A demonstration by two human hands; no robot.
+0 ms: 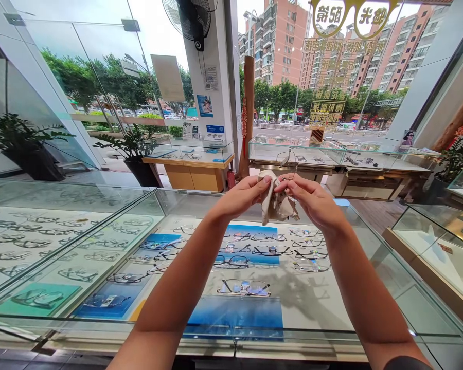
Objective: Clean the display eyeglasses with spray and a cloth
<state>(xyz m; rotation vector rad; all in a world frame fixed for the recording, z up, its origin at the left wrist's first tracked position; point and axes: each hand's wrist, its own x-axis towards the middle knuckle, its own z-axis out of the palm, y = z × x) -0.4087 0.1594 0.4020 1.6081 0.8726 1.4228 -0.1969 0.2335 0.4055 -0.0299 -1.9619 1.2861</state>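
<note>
Both my hands are raised close together above a glass display case (308,303). My left hand (249,195) is closed on a beige cloth (270,205), which hangs down in folds between the hands. A pair of thin-framed eyeglasses (286,159) is pinched in my right hand (310,198). One rim stands up above the fingers, and the lower part lies against the cloth. Some of the frame is hidden behind the cloth and fingers. Under the glass, rows of eyeglasses (244,288) lie on white and blue panels.
More glass cases stand at left and at right (440,241). Farther off are a wooden counter (195,177), display cases along the window (293,149), a wooden post (249,113) and potted plants (139,154). A black fan (191,20) hangs on the pillar.
</note>
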